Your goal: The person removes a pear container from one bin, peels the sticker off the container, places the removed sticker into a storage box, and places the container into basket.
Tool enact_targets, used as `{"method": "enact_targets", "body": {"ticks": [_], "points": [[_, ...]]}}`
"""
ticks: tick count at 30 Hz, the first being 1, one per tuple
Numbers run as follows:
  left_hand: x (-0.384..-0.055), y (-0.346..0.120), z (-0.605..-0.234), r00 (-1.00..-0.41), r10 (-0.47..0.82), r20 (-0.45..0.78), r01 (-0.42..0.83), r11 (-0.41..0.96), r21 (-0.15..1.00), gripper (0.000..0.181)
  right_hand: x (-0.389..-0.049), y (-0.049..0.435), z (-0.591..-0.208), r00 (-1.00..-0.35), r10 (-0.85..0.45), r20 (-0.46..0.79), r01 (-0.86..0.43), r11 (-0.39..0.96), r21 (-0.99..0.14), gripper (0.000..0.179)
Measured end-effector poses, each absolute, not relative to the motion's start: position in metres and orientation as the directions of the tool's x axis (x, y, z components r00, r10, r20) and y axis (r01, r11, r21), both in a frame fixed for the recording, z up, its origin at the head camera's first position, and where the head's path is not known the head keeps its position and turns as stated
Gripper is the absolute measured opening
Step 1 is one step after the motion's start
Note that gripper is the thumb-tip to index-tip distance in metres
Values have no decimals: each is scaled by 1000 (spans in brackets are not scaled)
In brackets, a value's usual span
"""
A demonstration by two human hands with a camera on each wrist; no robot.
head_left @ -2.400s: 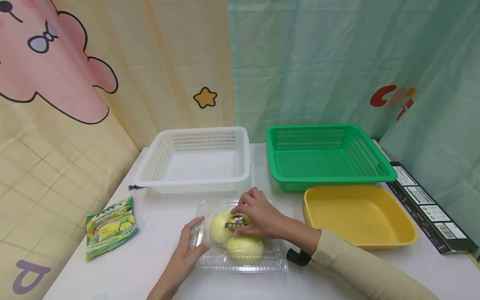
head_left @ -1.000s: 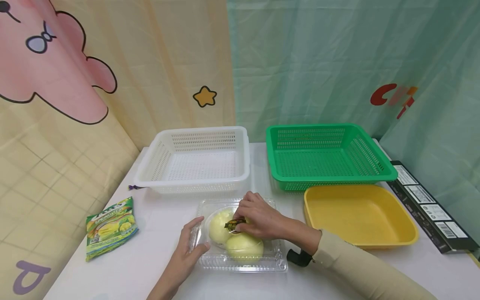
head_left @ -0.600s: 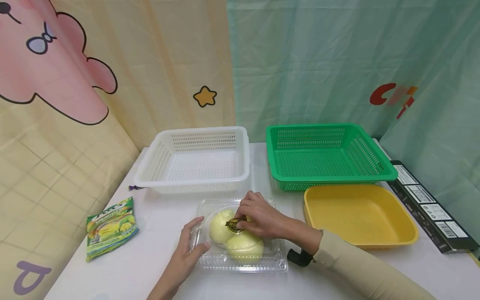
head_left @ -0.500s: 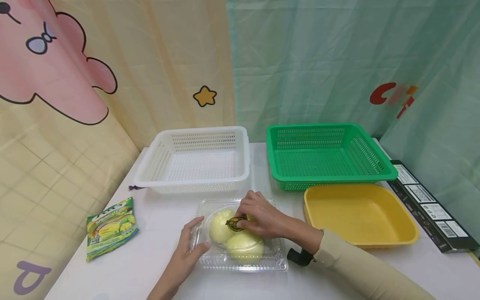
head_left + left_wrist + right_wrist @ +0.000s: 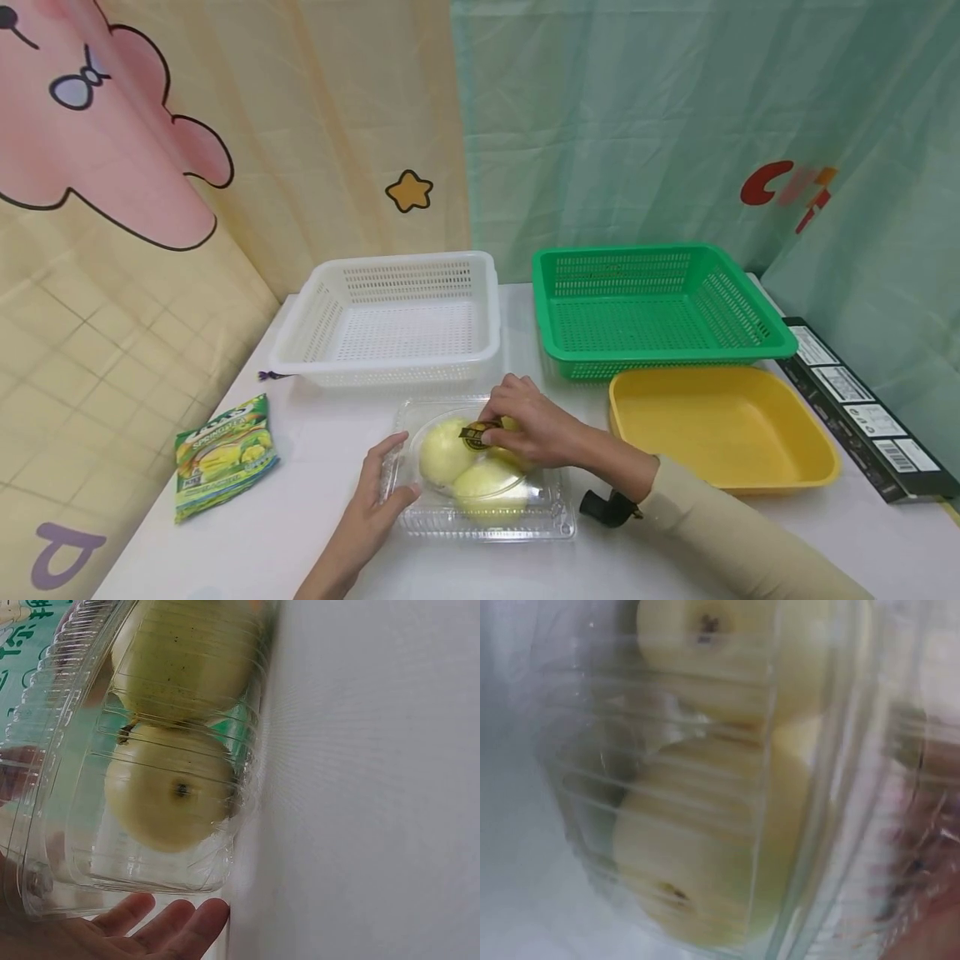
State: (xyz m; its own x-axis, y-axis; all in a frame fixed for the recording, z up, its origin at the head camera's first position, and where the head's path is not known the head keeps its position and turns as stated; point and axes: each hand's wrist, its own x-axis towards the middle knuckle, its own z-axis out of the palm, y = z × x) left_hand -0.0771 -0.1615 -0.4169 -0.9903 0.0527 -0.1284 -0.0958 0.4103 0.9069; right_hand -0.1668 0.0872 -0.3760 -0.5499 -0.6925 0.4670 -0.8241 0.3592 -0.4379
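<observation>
A clear plastic clamshell box (image 5: 555, 518) stands on the table in the head view, holding pale yellow pears (image 5: 491, 490), round and speckled like those in the left wrist view (image 5: 171, 784). My right hand (image 5: 536, 425) is over the lid, pinching a black and gold sticker (image 5: 477, 436) between thumb and fingers; the sticker's edge is lifted. My left hand (image 5: 372, 492) rests against the box's left side, thumb and forefinger spread along the edge. Its fingers (image 5: 202, 926) lie fairly straight beside the box wall. The right wrist view is blurred and shows pears (image 5: 705, 847) through the plastic.
A white basket (image 5: 390, 367) and a green basket (image 5: 667, 354) stand at the back. A yellow tray (image 5: 720, 433) lies at the right, near a long black box (image 5: 862, 408). At the left lies a green and yellow packet (image 5: 227, 458).
My right hand has pulled slightly up and to the right, the sticker's edge rising with it from the lid where it lay flat earlier. The left hand and the box stay in place.
</observation>
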Motion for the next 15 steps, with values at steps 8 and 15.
{"method": "enact_targets", "body": {"ticks": [8,15], "points": [[-77,-160,-417,-991,39,-127,-100,413,905,66,-167,105,-370,-600,-661,450,-784,375,-495,9],[-77,-160,-416,-990,54,-130,-98,404,910,65,-164,127,-361,-647,-605,464,-753,409,-516,9]]}}
